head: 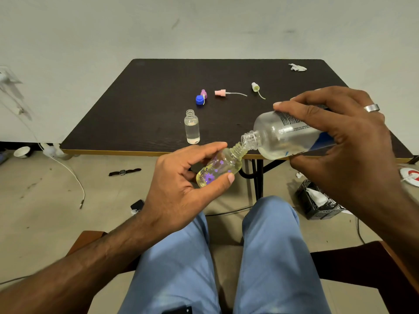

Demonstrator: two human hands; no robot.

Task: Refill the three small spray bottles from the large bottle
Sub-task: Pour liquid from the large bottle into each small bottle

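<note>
Nearest, off the table's front edge and above the person's knees, the left hand (181,177) grips the flowered small bottle (217,169), thumb under its lower side and fingers curled over the top. The bottle is tilted, its long axis running from base at near left up to open neck at far right. It already holds some pale yellowish liquid pooled toward the base.

Just to the right and slightly farther, the right hand (340,141) wraps the large bottle (288,134) with fingers over its labelled side and thumb beneath. That bottle lies nearly horizontal, mouth pointing left and a little down, so its long axis meets the small bottle's neck almost end to end. The two mouths touch or nearly touch (I cannot tell which). The liquid in the large bottle lies along its lower wall, short of the neck as far as can be seen, so the pour probably turns on raising its base a little more while the rims stay aligned. A slip sideways would likely send liquid onto the lap.

Farther, on the dark table (140,123), an uncapped clear small bottle (192,127) stands upright near the front edge, left of the hands, partly filled. Beyond it lie a blue cap (199,99) touching a purple spray head (203,94), then a pink spray head (221,93) with its tube pointing right, and a white spray head (255,87) farther right. A third small bottle is not visible.
</note>
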